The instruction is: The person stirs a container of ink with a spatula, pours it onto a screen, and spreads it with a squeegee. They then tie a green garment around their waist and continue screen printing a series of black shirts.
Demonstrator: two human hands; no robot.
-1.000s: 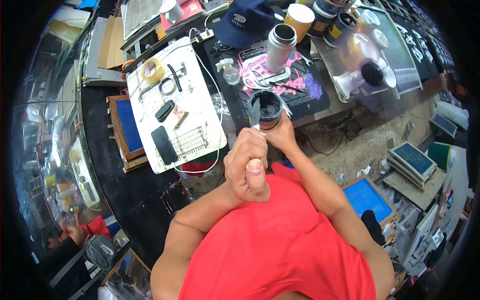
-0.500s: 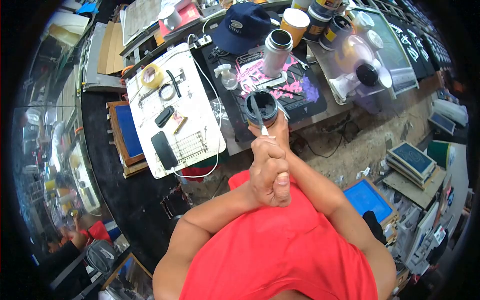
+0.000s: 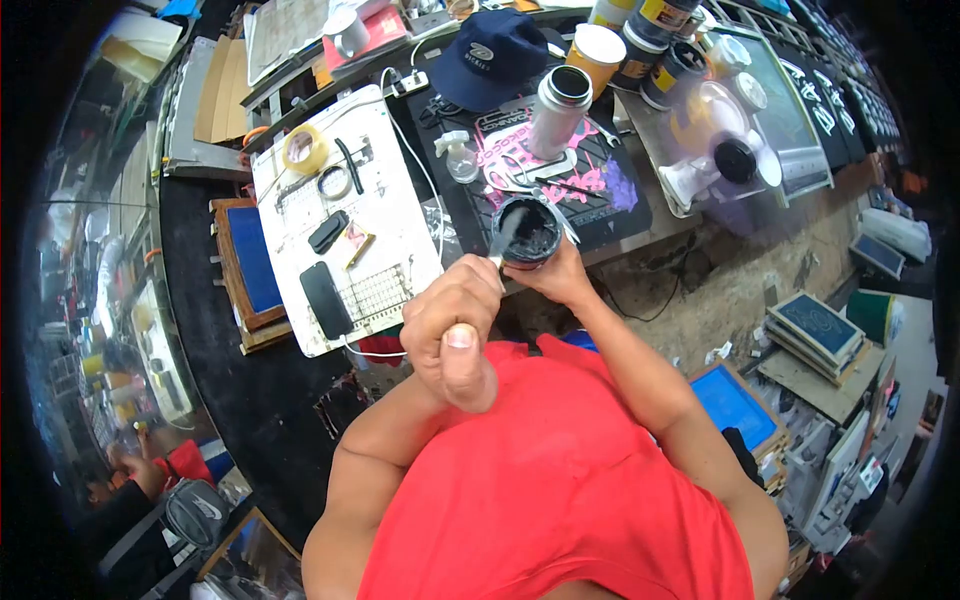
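Note:
My left hand [image 3: 452, 330] is wrapped in a fist around the handle of a palette knife [image 3: 503, 240]. The knife's thin blade reaches to the left inner rim of an open jar of dark ink [image 3: 528, 232]. Dark, thick ink coats the jar's inside. Gripping that jar from its lower right side is my right hand [image 3: 555, 280], its fingers partly hidden behind the jar. Beyond the jar, a grey bottle with a dark mouth [image 3: 560, 112] and a small clear spray bottle [image 3: 458, 158] stand on a dark mat printed pink and purple.
To the left lies a white board [image 3: 375, 260] with a tape roll [image 3: 304, 148], a black phone [image 3: 325, 302] and small items. A navy cap [image 3: 488, 60] and ink tubs [image 3: 597, 55] stand at the back. Framed screens [image 3: 820, 328] are stacked on the right.
My left hand has moved left and a little down, drawing the knife from the jar's middle to its left rim. The jar in my right hand has shifted slightly and tilted toward me.

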